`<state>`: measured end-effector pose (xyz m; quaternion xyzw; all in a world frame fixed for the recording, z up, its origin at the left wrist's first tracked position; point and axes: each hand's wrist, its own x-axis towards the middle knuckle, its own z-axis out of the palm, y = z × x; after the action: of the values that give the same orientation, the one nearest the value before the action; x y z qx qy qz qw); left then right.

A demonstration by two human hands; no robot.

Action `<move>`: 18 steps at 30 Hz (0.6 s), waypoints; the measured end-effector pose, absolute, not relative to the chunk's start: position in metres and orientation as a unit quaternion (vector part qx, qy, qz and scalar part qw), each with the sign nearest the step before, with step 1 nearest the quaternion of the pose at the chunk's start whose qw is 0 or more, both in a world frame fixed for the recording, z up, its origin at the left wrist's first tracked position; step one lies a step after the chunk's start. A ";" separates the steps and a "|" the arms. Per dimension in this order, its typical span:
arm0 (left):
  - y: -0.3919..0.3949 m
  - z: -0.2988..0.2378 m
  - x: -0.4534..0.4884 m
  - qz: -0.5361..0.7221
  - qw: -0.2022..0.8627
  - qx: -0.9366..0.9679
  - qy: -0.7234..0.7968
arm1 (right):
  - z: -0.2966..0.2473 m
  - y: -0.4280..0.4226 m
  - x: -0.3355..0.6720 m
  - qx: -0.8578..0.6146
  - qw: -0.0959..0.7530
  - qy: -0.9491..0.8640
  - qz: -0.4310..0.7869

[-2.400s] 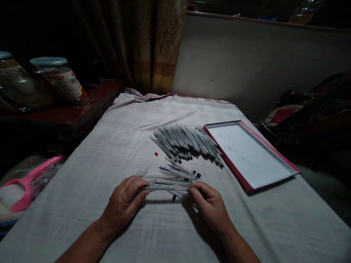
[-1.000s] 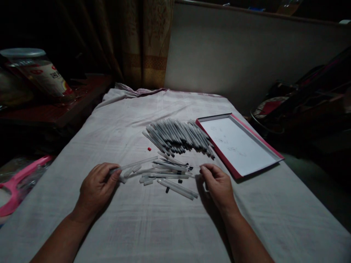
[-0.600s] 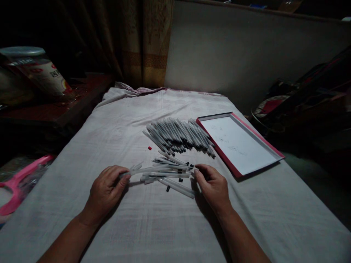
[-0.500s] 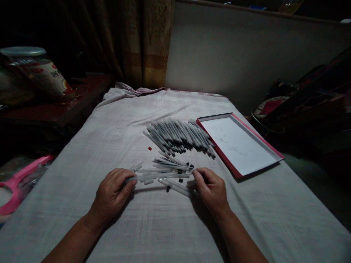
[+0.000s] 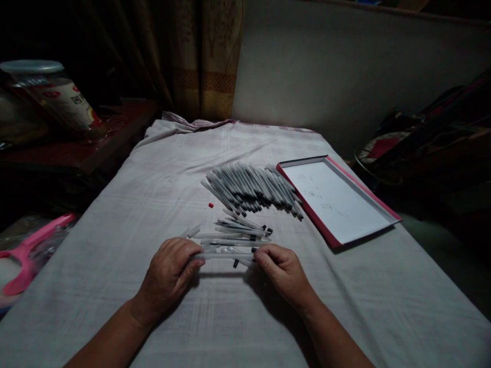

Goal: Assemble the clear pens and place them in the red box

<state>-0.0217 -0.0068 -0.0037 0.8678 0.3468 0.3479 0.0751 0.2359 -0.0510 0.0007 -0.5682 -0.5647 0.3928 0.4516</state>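
Observation:
A translucent pen barrel (image 5: 228, 256) is stretched level between my two hands, low over the cloth. My left hand (image 5: 171, 268) is closed, with thumb and forefinger pinching its left end. The other end sits in the closed fingers of my right hand (image 5: 286, 273). Just behind lie loose pen parts (image 5: 236, 228), among them clear barrels and black pieces. One small black piece (image 5: 236, 263) rests below the barrel. Farther back is a big pile of clear pens (image 5: 251, 184), their black ends toward me. Near it lies a small red cap (image 5: 210, 205).
A shallow red-edged box lid (image 5: 333, 199) with a white inside lies to the right of the pile. Pale checked cloth (image 5: 215, 327) covers the table. At left are a pink plastic handle (image 5: 32, 250) and a lidded jar (image 5: 63, 102) on a dark red surface.
My right hand has moved left and slightly nearer, and my left hand has shifted right, so they are closer together. A barrel now spans between both hands, nearer than the loose parts.

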 end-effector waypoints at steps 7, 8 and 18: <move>-0.006 0.000 -0.021 0.321 0.025 0.895 0.308 | 0.003 -0.050 0.241 -0.560 0.481 -0.560 0.377; -0.006 0.001 -0.020 0.318 0.019 0.898 0.305 | 0.005 -0.051 0.241 -0.556 0.481 -0.568 0.369; 0.001 0.006 -0.040 0.355 0.092 0.850 0.377 | 0.006 -0.047 0.262 -0.591 0.570 -0.486 0.300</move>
<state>-0.0397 0.0015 0.0060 0.8503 0.3770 0.3555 0.0921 0.2622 -0.0471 0.0064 -0.5909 -0.4862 0.3001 0.5696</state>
